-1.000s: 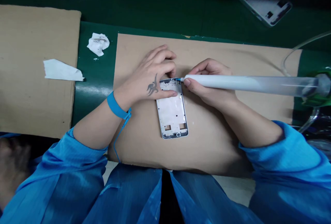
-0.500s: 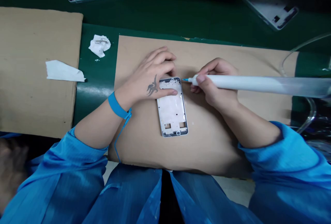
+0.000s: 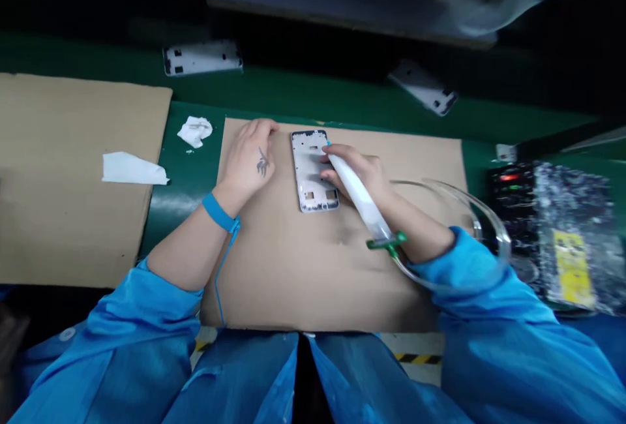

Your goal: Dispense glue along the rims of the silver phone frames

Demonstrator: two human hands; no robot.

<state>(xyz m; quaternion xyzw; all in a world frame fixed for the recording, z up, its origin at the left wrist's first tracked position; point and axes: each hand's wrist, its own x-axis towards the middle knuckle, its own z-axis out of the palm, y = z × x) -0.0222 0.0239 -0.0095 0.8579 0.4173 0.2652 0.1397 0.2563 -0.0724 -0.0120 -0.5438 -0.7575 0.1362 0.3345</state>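
Observation:
A white phone frame [image 3: 311,182] with dark ends and square cut-outs lies flat on a cardboard sheet [image 3: 274,267]. My right hand [image 3: 359,173] grips a white glue syringe [image 3: 359,199] with a green cap and a clear air hose. The syringe slants across the hand, its blue tip at the frame's upper right edge; whether it touches cannot be told. Some right fingertips lie over the frame. My left hand [image 3: 248,158], with a blue wrist strap [image 3: 218,213], rests on the cardboard left of the frame, apart from it. Its fingers are loosely curled together; the thumb is hidden.
Two more phone frames, one at left [image 3: 203,59] and one at right [image 3: 424,87], lie on the green bench behind. Crumpled tissue [image 3: 194,132] and a white paper strip [image 3: 133,168] lie leftward. A control box [image 3: 511,209] with a red display stands right; a shelf [image 3: 342,10] overhangs.
My left hand has let go of the phone frame and moved left. My right hand has moved left over the frame's edge, and the syringe has swung from level to slanting toward me. The view has tilted up.

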